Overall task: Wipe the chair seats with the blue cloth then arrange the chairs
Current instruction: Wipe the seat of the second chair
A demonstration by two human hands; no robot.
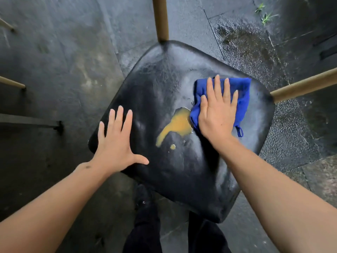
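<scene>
The right hand (217,115) presses the blue cloth (237,99) flat on the black chair seat (155,84), fingers straight, just beside an orange spill (175,126). The left hand (114,143) rests spread on the seat's near-left edge, fingers released.

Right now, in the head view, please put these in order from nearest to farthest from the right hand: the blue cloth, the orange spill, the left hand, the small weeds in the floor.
1. blue cloth: directly under the right hand, pressed flat.
2. orange spill: just left of it, at the cloth's edge.
3. left hand: on the black seat's left edge.
4. small weeds: on the floor, top right.
</scene>
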